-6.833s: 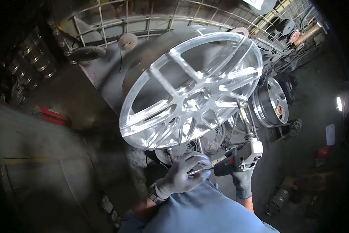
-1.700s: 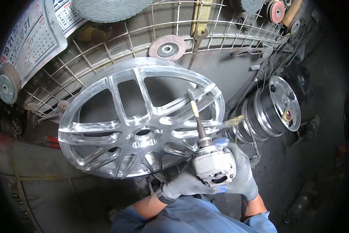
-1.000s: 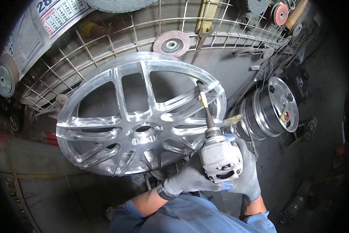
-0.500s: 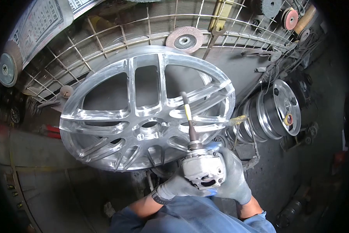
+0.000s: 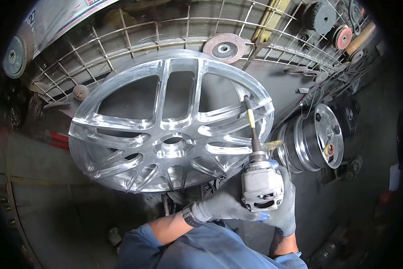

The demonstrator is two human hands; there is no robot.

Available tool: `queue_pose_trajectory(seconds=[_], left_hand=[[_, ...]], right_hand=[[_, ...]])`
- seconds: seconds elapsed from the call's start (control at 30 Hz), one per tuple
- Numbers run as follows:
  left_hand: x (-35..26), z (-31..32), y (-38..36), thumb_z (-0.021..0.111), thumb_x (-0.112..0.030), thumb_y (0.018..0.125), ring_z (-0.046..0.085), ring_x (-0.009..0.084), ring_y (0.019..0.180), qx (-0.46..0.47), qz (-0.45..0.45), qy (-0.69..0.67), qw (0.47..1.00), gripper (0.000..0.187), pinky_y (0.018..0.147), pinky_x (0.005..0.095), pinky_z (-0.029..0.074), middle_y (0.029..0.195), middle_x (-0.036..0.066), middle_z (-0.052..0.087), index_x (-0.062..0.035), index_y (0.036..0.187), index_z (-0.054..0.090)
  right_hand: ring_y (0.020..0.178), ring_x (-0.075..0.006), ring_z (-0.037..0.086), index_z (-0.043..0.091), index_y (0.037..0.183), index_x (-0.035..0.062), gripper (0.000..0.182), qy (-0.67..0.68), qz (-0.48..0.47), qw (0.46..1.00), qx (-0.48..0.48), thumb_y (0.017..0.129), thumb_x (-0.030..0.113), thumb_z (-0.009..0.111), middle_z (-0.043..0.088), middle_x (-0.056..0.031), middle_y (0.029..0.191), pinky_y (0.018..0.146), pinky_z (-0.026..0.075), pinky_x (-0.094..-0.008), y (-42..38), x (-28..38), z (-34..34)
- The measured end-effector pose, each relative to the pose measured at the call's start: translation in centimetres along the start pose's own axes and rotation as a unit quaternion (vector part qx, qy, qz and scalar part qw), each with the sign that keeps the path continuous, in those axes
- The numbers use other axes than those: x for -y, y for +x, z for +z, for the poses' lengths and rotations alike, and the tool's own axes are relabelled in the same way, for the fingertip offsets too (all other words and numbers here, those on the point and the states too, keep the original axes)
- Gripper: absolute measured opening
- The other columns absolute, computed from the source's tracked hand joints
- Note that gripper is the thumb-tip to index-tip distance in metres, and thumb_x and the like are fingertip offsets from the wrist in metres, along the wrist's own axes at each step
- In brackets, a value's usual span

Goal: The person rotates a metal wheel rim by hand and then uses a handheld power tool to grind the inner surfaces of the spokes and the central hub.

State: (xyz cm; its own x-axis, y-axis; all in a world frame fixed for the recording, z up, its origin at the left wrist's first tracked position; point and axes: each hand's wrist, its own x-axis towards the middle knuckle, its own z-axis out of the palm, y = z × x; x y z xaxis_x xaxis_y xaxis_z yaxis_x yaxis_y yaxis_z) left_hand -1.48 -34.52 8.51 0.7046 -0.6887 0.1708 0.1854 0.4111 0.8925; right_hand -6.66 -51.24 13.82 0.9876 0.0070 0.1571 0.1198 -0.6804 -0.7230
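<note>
A bare, bright alloy wheel (image 5: 134, 130) lies tilted before me, spokes up. Both my gloved hands grip a grey die grinder (image 5: 262, 188) at the wheel's lower right. My left hand (image 5: 221, 206) wraps its underside and my right hand (image 5: 285, 204) holds its right side. The grinder's long shaft with a yellow band (image 5: 251, 123) reaches up and left, its tip resting in the gap between spokes near the wheel's right rim.
A wire rack (image 5: 134, 31) behind the wheel carries a flap disc (image 5: 224, 48), other grinding wheels (image 5: 319, 17) and a spanner (image 5: 259, 45). A second shiny rim (image 5: 318, 136) stands on a machine at the right. Dark floor lies below and left.
The grinder and both hands moved right, and the shaft tip went from the spokes near the hub out to the gap by the right rim. The view shifted slightly.
</note>
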Motion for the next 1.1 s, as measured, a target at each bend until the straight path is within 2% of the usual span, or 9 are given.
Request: queue_pose_trajectory(seconds=[0.1, 0.17, 0.37, 0.53, 0.57, 0.63, 0.77, 0.8, 1.1], left_hand=[[0.9, -0.2, -0.2, 0.093, -0.020, 0.063, 0.055, 0.0180, 0.120, 0.010, 0.028, 0.086, 0.996, 0.095, 0.105, 0.0336, 0.045, 0.134, 0.010, 0.055, 0.0006, 0.140, 0.042], [1.0, -0.2, -0.7, 0.093, -0.017, 0.063, 0.056, 0.0175, 0.119, 0.000, 0.014, -0.044, 0.999, 0.093, 0.104, 0.0333, 0.046, 0.132, 0.010, 0.057, 0.0009, 0.139, 0.044], [1.7, -0.9, -3.9, 0.092, -0.022, 0.065, 0.055, 0.0174, 0.119, -0.027, -0.091, -0.127, 0.987, 0.091, 0.104, 0.0331, 0.044, 0.130, 0.010, 0.057, 0.0013, 0.139, 0.044], [2.5, -0.6, -5.2, 0.093, -0.023, 0.065, 0.054, 0.0183, 0.119, -0.063, -0.099, -0.157, 0.981, 0.094, 0.104, 0.0330, 0.044, 0.131, 0.011, 0.056, 0.0017, 0.140, 0.042], [2.5, -0.5, -4.7, 0.093, -0.023, 0.065, 0.054, 0.0183, 0.119, -0.063, -0.099, -0.157, 0.981, 0.094, 0.104, 0.0330, 0.044, 0.131, 0.011, 0.056, 0.0017, 0.140, 0.042], [2.3, -0.6, -3.4, 0.093, -0.024, 0.065, 0.053, 0.0192, 0.120, -0.030, -0.034, -0.022, 0.999, 0.098, 0.105, 0.0333, 0.044, 0.132, 0.012, 0.054, 0.0018, 0.142, 0.039], [1.8, -0.5, -0.6, 0.092, -0.024, 0.066, 0.051, 0.0196, 0.122, 0.031, 0.003, 0.009, 0.999, 0.102, 0.106, 0.0346, 0.042, 0.132, 0.013, 0.053, 0.0022, 0.144, 0.033], [1.5, -0.4, -0.1, 0.092, -0.025, 0.066, 0.051, 0.0202, 0.123, 0.047, -0.025, -0.007, 0.999, 0.104, 0.107, 0.0350, 0.041, 0.132, 0.013, 0.053, 0.0023, 0.145, 0.030], [2.4, -0.9, -2.6, 0.092, -0.022, 0.066, 0.050, 0.0197, 0.124, 0.016, -0.048, -0.046, 0.998, 0.102, 0.108, 0.0349, 0.041, 0.134, 0.013, 0.051, 0.0013, 0.145, 0.032]], right_hand=[[0.091, -0.0336, 0.069, 0.051, 0.119, -0.0010, 0.081, 0.021, 0.004, 1.000, 0.002, 0.056, 0.030, 0.091, 0.066, -0.0192, 0.102, 0.081, 0.052, -0.0402, -0.1, -0.1, 0.1], [0.090, -0.0348, 0.068, 0.051, 0.119, -0.0014, 0.081, -0.013, -0.006, 1.000, 0.011, 0.056, 0.029, 0.092, 0.066, -0.0195, 0.101, 0.080, 0.052, -0.0414, 0.0, 0.2, 0.4], [0.087, -0.0394, 0.064, 0.052, 0.116, -0.0019, 0.078, 0.003, -0.026, 0.998, 0.060, 0.056, 0.029, 0.091, 0.064, -0.0218, 0.097, 0.077, 0.050, -0.0450, -0.1, 0.4, 2.3], [0.087, -0.0396, 0.064, 0.054, 0.113, 0.0001, 0.074, -0.003, -0.059, 0.994, 0.091, 0.056, 0.031, 0.091, 0.064, -0.0204, 0.096, 0.077, 0.050, -0.0456, 0.2, 0.2, 2.5], [0.087, -0.0394, 0.064, 0.054, 0.113, 0.0002, 0.074, 0.008, -0.038, 0.996, 0.083, 0.056, 0.030, 0.091, 0.064, -0.0201, 0.096, 0.077, 0.050, -0.0451, 0.2, 0.2, 2.4], [0.087, -0.0392, 0.065, 0.054, 0.114, 0.0005, 0.074, 0.028, 0.003, 0.997, 0.066, 0.056, 0.029, 0.091, 0.065, -0.0194, 0.096, 0.078, 0.050, -0.0441, 0.1, 0.2, 1.9], [0.092, -0.0313, 0.069, 0.053, 0.120, -0.0002, 0.079, 0.028, 0.024, 0.999, 0.008, 0.056, 0.028, 0.091, 0.068, -0.0179, 0.101, 0.082, 0.052, -0.0383, -0.2, 0.0, 0.6], [0.093, -0.0274, 0.070, 0.053, 0.119, -0.0005, 0.080, 0.054, 0.037, 0.998, 0.006, 0.056, 0.028, 0.092, 0.069, -0.0173, 0.102, 0.083, 0.053, -0.0358, -0.1, -0.1, 0.3], [0.090, -0.0325, 0.069, 0.054, 0.117, -0.0017, 0.080, 0.020, 0.006, 0.999, 0.040, 0.055, 0.029, 0.092, 0.067, -0.0188, 0.100, 0.080, 0.053, -0.0386, -0.3, -0.4, 1.6]])
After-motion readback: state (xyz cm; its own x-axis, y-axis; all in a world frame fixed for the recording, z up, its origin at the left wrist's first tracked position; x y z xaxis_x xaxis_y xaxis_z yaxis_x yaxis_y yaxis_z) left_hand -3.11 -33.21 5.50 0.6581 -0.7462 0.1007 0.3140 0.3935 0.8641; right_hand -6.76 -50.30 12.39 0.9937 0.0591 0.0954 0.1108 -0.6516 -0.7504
